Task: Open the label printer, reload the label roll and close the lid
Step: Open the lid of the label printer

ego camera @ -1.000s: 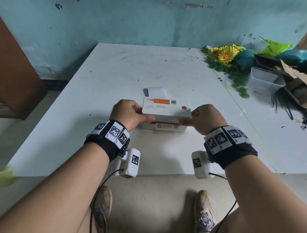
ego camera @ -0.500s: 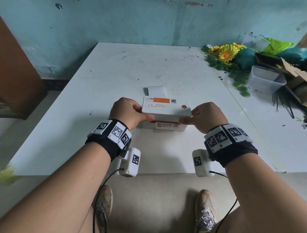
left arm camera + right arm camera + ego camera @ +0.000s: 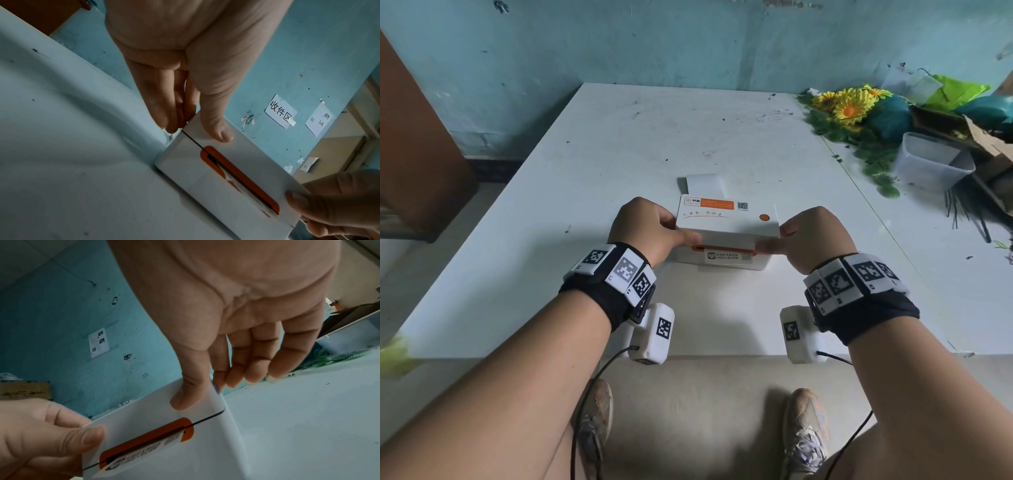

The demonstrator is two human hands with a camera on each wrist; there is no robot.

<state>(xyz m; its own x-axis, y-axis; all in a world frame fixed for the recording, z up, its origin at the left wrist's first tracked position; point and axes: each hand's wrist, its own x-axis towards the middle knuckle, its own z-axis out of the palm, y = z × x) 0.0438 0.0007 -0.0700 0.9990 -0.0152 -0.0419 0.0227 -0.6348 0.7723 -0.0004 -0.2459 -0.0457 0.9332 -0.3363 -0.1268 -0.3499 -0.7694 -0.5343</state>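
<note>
A white label printer [image 3: 726, 222] with an orange paper slot [image 3: 238, 177] stands on the white table [image 3: 551, 205] close to its near edge. My left hand [image 3: 674, 229] grips the lid's left end, with the thumb [image 3: 218, 129] on the front face and the fingers down the side. At the right end my right hand [image 3: 779, 236] holds the lid the same way, thumb [image 3: 183, 399] in front. The seam between lid and base shows as a thin dark line. A white label strip [image 3: 703, 183] lies behind the printer. The label roll is hidden.
Artificial sunflowers [image 3: 849, 106], a clear plastic tub [image 3: 931, 164] and torn cardboard [image 3: 989, 144] crowd the adjoining table at the far right. A brown cabinet [image 3: 414, 137] stands to the left. A teal wall runs behind the table.
</note>
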